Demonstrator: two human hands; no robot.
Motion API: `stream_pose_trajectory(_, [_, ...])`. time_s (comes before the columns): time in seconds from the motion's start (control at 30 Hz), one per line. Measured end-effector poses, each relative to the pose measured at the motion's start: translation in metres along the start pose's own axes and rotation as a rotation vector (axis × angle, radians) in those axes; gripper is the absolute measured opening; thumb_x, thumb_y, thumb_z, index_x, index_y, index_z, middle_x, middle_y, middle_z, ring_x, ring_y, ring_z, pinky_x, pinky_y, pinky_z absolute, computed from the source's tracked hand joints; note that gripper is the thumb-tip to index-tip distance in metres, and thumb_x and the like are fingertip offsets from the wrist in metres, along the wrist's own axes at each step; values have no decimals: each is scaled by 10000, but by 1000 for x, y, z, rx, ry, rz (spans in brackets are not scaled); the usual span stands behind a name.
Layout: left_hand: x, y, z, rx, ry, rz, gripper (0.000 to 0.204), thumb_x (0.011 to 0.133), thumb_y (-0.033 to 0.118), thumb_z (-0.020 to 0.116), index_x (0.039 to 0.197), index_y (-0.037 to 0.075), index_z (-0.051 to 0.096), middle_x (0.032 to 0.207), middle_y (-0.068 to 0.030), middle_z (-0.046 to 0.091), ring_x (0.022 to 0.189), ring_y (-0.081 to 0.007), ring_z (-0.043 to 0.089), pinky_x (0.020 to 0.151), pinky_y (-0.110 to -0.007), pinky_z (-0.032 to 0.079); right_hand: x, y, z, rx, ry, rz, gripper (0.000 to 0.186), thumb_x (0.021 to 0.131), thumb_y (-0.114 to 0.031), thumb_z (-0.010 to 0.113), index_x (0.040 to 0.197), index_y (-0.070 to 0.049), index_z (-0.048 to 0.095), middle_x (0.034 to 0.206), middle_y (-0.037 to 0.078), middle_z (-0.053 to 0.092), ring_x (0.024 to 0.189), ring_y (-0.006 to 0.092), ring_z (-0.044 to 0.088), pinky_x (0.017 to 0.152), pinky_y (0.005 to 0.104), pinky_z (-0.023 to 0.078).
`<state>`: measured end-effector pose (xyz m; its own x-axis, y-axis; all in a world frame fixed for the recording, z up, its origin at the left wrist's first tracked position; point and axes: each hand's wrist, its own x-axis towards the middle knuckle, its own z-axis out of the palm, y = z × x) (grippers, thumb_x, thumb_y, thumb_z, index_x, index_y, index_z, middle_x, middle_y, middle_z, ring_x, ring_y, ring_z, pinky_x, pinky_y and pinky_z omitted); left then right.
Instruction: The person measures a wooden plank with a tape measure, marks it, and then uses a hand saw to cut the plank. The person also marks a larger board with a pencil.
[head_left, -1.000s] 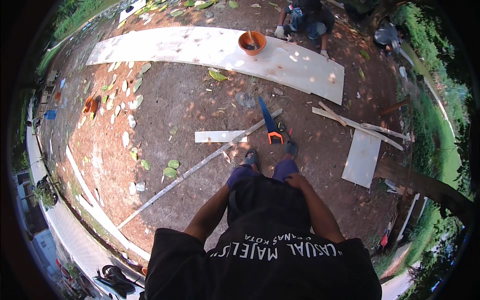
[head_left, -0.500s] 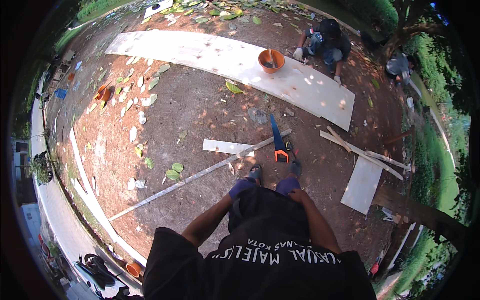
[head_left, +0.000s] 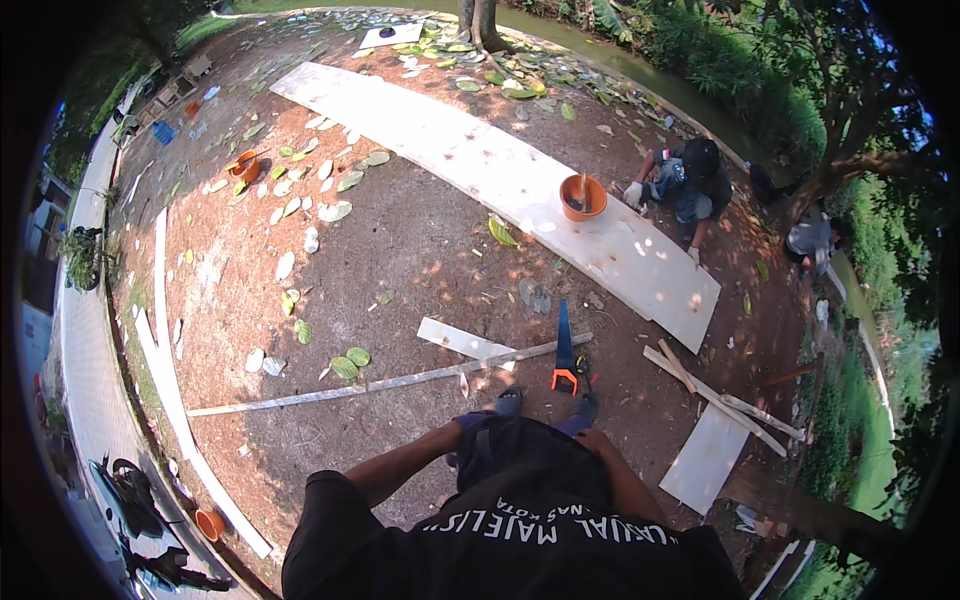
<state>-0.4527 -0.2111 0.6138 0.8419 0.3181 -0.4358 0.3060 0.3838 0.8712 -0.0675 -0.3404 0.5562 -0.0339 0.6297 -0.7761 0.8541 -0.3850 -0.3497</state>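
Note:
My left hand point(head_left: 452, 437) is at my left thigh, its fingers mostly hidden by my dark clothing and leg. At my other thigh, my right hand point(head_left: 594, 444) rests by the purple-blue trouser leg; its finger shape is too small to make out. No object shows in either hand. Just beyond my feet lies a hand saw point(head_left: 565, 345) with a dark blue blade and orange-black handle. A long thin wooden strip point(head_left: 390, 383) lies across the dirt to the left, crossing a short pale board point(head_left: 458, 341).
A long pale plywood sheet point(head_left: 440, 145) carries an orange bucket point(head_left: 583, 197). A gloved person point(head_left: 695, 180) crouches at its far side, touching it. Wood strips point(head_left: 745, 407) and a white panel point(head_left: 705, 460) lie right. Another person point(head_left: 810, 240) is farther right.
The view has tilted up and turned, so the ground things sit lower and a tree trunk shows at the top. My hands stay at my thighs.

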Motion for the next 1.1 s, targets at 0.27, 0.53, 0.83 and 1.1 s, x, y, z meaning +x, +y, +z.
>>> stream_pose_trajectory(0.27, [-26,10,-19,278,-135,-58,307,971,143,601,1265,72,655,1255,-119,680,1098,-218,647,951,-353,523,15,-13,-21,78,-36,2,610,902,-519,587,1272,-39,658,1297,204,650,1208,363,619,1007,418,489])
stream_pose_trajectory(0.53, [-84,85,-38,685,27,-167,371,939,65,530,1291,101,642,1236,-183,683,1150,-350,654,969,-406,518,-7,-38,-53,67,73,79,550,876,-454,629,1243,-47,678,1276,210,660,1199,372,625,991,459,497])
stream_pose_trajectory(0.83, [-79,81,-77,601,469,-168,355,866,31,596,1214,17,668,1113,-201,720,981,-312,725,882,-412,553,-40,-86,-100,-178,175,233,465,861,-358,651,1207,-51,699,1248,221,670,1173,386,640,959,498,514])
stream_pose_trajectory(1.1, [-20,99,-59,410,816,-90,309,759,129,792,1015,0,676,1001,-200,716,962,-344,699,825,-443,540,21,-78,-106,-131,302,105,346,847,-208,661,1147,-41,706,1168,204,700,1086,373,675,906,479,537])
